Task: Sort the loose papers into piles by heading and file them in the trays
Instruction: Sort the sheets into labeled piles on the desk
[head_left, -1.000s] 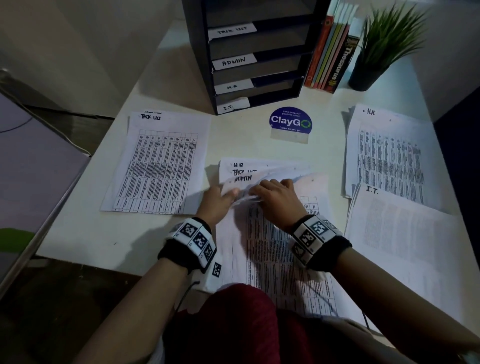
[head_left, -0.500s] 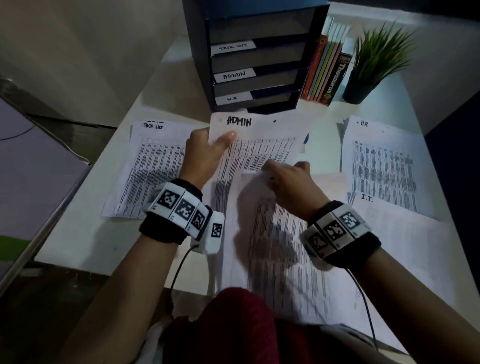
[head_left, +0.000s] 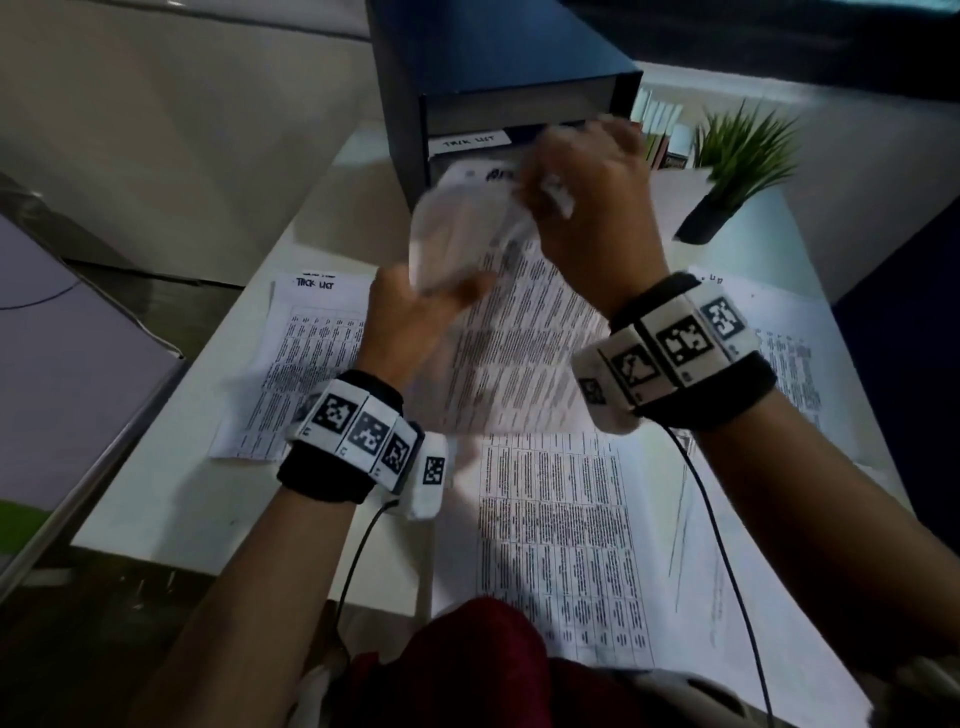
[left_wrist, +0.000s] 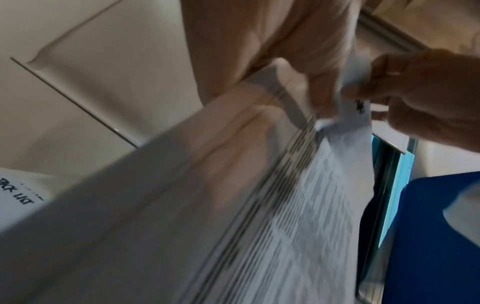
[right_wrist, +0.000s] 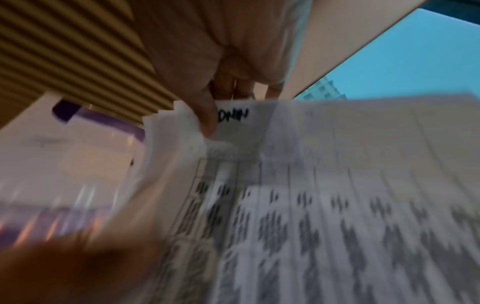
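I hold the ADMIN papers (head_left: 524, 332) up in the air in front of the dark tray rack (head_left: 498, 67), just below its TASK LIST label (head_left: 474, 140). My right hand (head_left: 545, 187) pinches their top edge, thumb beside the ADMIN heading (right_wrist: 232, 116). Gripping their left edge lower down is my left hand (head_left: 441, 291). The sheets bend and blur between the hands. In the left wrist view the papers (left_wrist: 298, 205) run up to both hands. The lower trays are hidden behind paper and hands.
A TASK LIST pile (head_left: 306, 338) lies on the white table at the left. An unsorted pile (head_left: 561, 545) lies in front of me and an H.R. pile (head_left: 784, 358) at the right. Books (head_left: 660, 130) and a potted plant (head_left: 737, 161) stand right of the rack.
The ADMIN papers rose off the table toward the rack. My right hand left the front pile and took their top edge; my left hand slid down the left edge.
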